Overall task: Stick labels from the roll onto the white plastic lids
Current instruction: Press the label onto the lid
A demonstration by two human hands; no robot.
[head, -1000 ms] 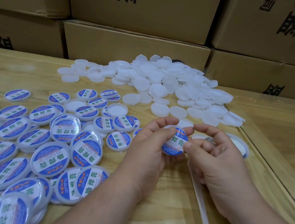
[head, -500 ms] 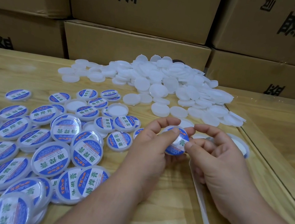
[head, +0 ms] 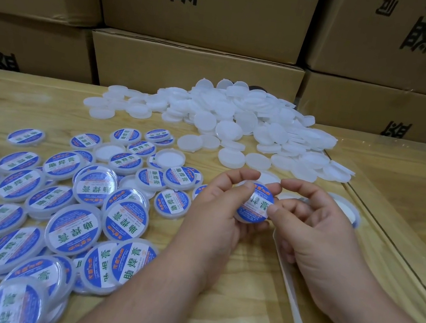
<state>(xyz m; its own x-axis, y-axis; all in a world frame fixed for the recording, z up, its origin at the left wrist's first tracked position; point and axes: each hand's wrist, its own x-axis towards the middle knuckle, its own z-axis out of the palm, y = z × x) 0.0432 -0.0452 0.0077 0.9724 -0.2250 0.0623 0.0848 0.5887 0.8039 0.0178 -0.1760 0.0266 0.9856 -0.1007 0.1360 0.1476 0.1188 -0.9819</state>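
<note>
Holding lid [head: 255, 202] above desk [head: 240, 293], just in front of white lid pile [head: 229, 124]. Left hand [head: 221, 213] gripping rim, thumb pressing label [head: 257, 201]; right hand [head: 305, 227] pinching right edge. Likely light, stiff, smooth plastic; gripping by rim seeming best. Compared with second ago: tilting label more toward camera, thumbs sliding outward.

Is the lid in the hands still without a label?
No, the lid held between the left hand and right hand already carries a blue and white label.
</note>
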